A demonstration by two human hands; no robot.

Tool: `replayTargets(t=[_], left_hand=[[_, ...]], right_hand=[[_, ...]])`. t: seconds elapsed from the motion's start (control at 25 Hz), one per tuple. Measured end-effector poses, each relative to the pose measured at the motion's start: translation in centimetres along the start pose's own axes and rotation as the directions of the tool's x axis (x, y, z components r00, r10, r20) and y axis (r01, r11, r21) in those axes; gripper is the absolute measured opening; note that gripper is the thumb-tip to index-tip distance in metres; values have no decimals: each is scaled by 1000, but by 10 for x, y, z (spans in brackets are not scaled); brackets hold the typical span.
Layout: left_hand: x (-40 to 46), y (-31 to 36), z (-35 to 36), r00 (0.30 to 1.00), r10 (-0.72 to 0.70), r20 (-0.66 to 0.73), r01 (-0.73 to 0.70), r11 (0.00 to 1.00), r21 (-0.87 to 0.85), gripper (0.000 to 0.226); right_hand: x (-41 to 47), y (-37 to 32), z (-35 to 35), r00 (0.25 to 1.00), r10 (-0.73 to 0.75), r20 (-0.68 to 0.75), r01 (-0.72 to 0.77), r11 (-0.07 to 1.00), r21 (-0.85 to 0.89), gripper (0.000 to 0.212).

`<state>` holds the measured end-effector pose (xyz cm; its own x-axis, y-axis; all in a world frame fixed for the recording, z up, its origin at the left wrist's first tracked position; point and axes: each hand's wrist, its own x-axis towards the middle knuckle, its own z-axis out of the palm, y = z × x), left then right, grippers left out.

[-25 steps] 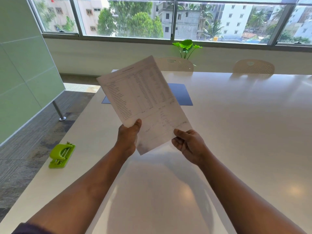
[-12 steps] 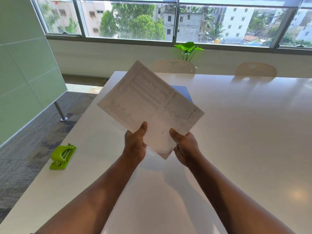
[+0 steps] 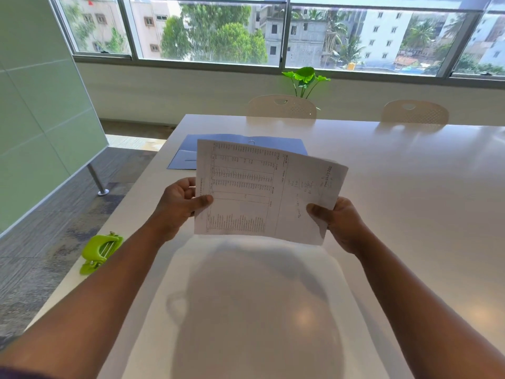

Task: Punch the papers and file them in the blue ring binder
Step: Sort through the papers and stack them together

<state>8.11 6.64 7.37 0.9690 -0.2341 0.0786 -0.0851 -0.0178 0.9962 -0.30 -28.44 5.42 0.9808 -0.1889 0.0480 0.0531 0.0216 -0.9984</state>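
Observation:
I hold printed papers (image 3: 262, 190) sideways in the air above the white table (image 3: 410, 214), the text running vertically. My left hand (image 3: 181, 203) pinches the left edge and my right hand (image 3: 338, 222) grips the lower right corner. Behind the sheets the blue ring binder (image 3: 246, 144) lies open flat on the table, partly hidden by the papers. A lime green hole punch (image 3: 99, 251) sits at the table's left edge, left of my left forearm.
Two cream chairs (image 3: 282, 106) stand at the table's far side, with a small green plant (image 3: 304, 79) behind them by the window. A green partition panel (image 3: 41, 119) on a metal leg stands left of the table over grey carpet.
The papers have turned from upright and tilted to landscape. My left hand shifted to the left edge and my right hand to the right corner, so the hands are now wider apart.

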Motion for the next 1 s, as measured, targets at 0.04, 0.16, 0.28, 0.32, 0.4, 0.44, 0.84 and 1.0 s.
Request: replayTargets(t=[0.04, 0.16, 0.28, 0.32, 0.4, 0.44, 0.84, 1.0], left_hand=[[1, -1, 2, 1000, 1, 30, -1, 1000, 5, 32], [2, -9, 12, 1000, 6, 21, -7, 1000, 18, 29], [5, -14, 17, 995, 54, -83, -55, 998, -8, 23], [5, -17, 19, 992, 62, -109, -64, 998, -19, 21], [3, -28, 23, 993, 33, -110, -39, 998, -50, 20], [0, -35, 26, 995, 8, -97, -15, 998, -66, 22], [-4, -42, 36, 996, 24, -85, -34, 993, -115, 44], [-2, -41, 34, 996, 37, -86, -43, 996, -76, 30]], right_hand=[[0, 0, 2, 1000, -17, -7, 17, 1000, -16, 21], [-2, 5, 12, 997, -51, -51, 49, 998, -35, 20], [-5, 8, 17, 994, -72, -86, 69, 997, -34, 21], [-6, 11, 17, 993, -63, -99, 60, 998, -31, 23], [-11, 19, 20, 993, -27, -113, 22, 999, -43, 25], [-14, 22, 22, 994, -11, -107, 6, 999, -52, 26], [-19, 22, 32, 997, -14, -75, 12, 999, -32, 29], [-17, 23, 29, 997, -11, -77, 12, 1000, 12, 29]])
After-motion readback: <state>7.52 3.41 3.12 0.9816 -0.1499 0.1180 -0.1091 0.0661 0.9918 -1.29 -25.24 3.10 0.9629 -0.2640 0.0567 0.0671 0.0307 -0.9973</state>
